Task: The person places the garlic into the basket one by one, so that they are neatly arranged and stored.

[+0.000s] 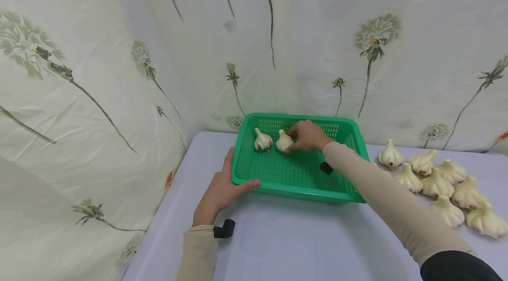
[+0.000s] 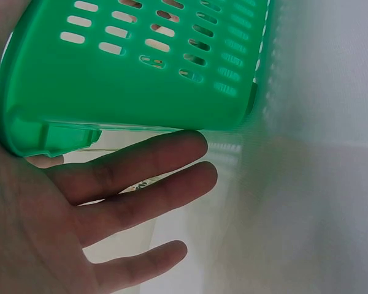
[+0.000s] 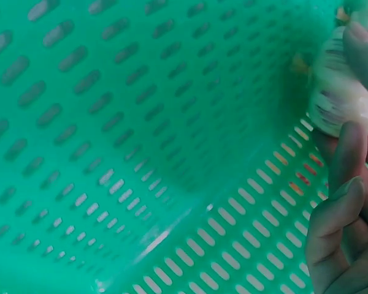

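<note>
A green plastic basket (image 1: 293, 192) with slotted walls stands on the table. Inside, near its far left part, one garlic bulb (image 1: 263, 140) sits by itself. Just right of it, my right hand (image 1: 308, 135) pinches a second garlic bulb (image 1: 283, 141) between thumb and fingers; the right wrist view shows this bulb (image 3: 340, 92) close to the basket wall. My left hand (image 1: 222, 190) rests against the basket's near left corner, thumb along the front rim. In the left wrist view its fingers (image 2: 153, 202) are straight and spread beside the basket's outer wall (image 2: 129, 92).
Several garlic bulbs (image 1: 436, 182) lie in a group on the white-covered table (image 1: 301, 241) right of the basket, partly behind the right forearm. A curtain (image 1: 309, 51) with dandelion prints hangs behind and to the left.
</note>
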The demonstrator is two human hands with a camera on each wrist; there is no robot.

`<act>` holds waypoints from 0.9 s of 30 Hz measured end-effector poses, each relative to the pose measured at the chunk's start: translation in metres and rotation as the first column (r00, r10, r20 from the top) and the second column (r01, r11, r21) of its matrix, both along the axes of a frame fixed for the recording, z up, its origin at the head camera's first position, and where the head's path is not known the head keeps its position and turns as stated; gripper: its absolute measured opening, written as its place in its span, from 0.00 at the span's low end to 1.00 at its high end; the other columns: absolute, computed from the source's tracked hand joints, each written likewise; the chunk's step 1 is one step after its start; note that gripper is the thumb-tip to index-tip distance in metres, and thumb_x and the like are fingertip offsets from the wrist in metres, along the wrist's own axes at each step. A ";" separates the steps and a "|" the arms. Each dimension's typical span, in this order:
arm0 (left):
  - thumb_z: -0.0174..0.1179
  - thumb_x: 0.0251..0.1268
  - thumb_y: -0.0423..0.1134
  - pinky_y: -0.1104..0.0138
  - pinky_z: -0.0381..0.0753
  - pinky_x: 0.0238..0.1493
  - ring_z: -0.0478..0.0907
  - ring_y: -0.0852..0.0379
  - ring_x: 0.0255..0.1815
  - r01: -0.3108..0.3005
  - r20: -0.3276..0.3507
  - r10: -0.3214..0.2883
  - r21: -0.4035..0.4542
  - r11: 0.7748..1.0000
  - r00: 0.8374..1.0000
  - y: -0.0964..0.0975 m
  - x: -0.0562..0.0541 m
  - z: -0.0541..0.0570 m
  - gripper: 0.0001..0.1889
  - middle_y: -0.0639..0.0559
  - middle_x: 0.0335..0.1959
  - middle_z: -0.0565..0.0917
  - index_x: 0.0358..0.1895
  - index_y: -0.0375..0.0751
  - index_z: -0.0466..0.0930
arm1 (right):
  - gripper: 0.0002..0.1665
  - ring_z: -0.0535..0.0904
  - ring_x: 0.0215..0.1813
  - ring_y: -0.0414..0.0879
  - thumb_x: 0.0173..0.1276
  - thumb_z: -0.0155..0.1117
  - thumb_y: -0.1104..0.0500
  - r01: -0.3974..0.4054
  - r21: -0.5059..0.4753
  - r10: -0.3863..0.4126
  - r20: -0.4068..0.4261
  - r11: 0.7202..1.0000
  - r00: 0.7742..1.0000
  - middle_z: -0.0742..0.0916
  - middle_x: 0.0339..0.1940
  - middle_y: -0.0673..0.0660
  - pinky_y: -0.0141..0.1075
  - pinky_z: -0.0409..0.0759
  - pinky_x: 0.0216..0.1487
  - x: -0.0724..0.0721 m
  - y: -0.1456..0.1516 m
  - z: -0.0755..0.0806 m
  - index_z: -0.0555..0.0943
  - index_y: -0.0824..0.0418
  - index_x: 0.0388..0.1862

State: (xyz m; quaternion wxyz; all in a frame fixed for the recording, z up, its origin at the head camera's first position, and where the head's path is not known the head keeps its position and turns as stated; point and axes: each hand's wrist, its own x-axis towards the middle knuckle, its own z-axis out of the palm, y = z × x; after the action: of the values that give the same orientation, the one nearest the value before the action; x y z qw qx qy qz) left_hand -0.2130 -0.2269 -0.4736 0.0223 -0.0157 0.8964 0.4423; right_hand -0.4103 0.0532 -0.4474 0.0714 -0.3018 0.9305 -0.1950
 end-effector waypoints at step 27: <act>0.72 0.52 0.75 0.46 0.80 0.59 0.81 0.41 0.62 0.006 -0.009 -0.006 0.007 1.000 1.000 0.002 0.001 0.001 0.66 0.31 0.68 0.80 0.88 0.67 0.37 | 0.40 0.85 0.40 0.50 0.61 0.81 0.34 0.045 0.108 -0.039 -0.058 0.993 0.998 0.92 0.48 0.57 0.48 0.84 0.40 0.006 -0.010 -0.009 0.87 0.59 0.62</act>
State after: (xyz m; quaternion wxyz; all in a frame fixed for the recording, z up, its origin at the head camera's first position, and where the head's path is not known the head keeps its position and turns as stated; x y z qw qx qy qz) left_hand -0.2117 -0.2253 -0.4728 0.0197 -0.0111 0.8951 0.4454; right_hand -0.4047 0.0429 -0.4568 0.0578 -0.2830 0.9475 -0.1371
